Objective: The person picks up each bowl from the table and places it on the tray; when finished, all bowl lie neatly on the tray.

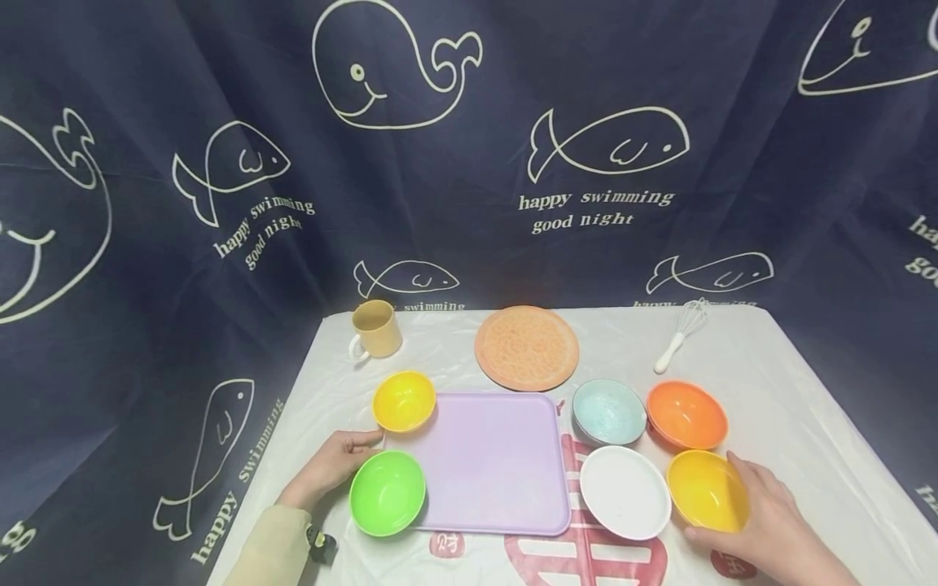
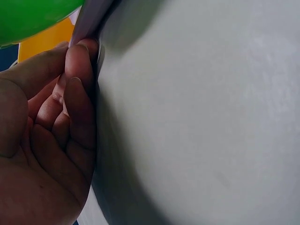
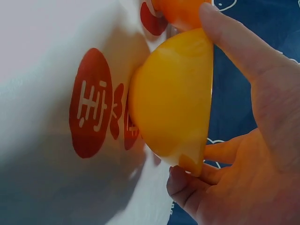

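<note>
My left hand [image 1: 339,462] is at the left edge of a lilac tray [image 1: 498,464], between a small yellow bowl [image 1: 405,401] and a green bowl [image 1: 388,493] that overlap its left side. In the left wrist view, thumb and fingertips pinch the tray's edge beneath the green bowl [image 2: 33,18]. At the right, my right hand [image 1: 769,521] spans a deeper yellow bowl [image 1: 705,488], gripping opposite sides of its rim. The right wrist view shows that bowl [image 3: 173,98] side-on, close to the cloth. An orange bowl [image 1: 686,415] is behind it; a white bowl [image 1: 625,492] stands left of it.
A pale blue bowl [image 1: 609,412] stands behind the white one. Farther back are a tan mug [image 1: 377,330], a round orange-brown disc [image 1: 526,347] and a white whisk [image 1: 680,335]. A dark fish-print curtain [image 1: 469,203] hangs beyond the white tablecloth [image 1: 454,370].
</note>
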`<state>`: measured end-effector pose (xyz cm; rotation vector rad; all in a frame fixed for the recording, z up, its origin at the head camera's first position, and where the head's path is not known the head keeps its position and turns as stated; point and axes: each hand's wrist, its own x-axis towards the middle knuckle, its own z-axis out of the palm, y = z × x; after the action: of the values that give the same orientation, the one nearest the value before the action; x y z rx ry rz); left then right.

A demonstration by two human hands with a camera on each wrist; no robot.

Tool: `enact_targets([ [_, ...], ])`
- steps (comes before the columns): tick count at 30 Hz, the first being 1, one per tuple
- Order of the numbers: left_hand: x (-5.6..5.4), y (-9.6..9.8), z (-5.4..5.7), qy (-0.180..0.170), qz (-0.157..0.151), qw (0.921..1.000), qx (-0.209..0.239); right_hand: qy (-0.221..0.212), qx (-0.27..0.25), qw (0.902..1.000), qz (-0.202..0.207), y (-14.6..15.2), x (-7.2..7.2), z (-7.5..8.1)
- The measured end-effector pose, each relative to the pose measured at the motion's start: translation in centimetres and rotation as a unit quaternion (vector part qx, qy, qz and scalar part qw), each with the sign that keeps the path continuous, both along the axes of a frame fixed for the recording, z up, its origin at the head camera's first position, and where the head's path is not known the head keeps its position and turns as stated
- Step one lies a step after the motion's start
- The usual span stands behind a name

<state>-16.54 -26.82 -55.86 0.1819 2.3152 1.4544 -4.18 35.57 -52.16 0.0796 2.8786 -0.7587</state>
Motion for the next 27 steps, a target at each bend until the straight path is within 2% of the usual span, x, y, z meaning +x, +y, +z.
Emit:
enact_targets([
  [14,0.0,0.0,-0.2,0.015,0.004,0.9996,-0.025,0.007,0.007,0.9999,0.003,0.0,-0.1,-0.2],
  [21,0.1,-0.1,-0.4,0.01,0.0,0.9999,-0.005,-0.059,-0.002,0.9981,-0.016,0.2,-0.1,-0.2],
  [25,0.0,-0.2,-0.2,0.016,-0.003,0.9999,0.003,-0.055,0.005,0.9982,-0.023,0.4,0.3,0.3],
  [27,-0.1,-0.2,-0.2,0.023,-0.005,0.9997,0.002,-0.038,0.013,0.9989,-0.023,0.6,0.6,0.7],
])
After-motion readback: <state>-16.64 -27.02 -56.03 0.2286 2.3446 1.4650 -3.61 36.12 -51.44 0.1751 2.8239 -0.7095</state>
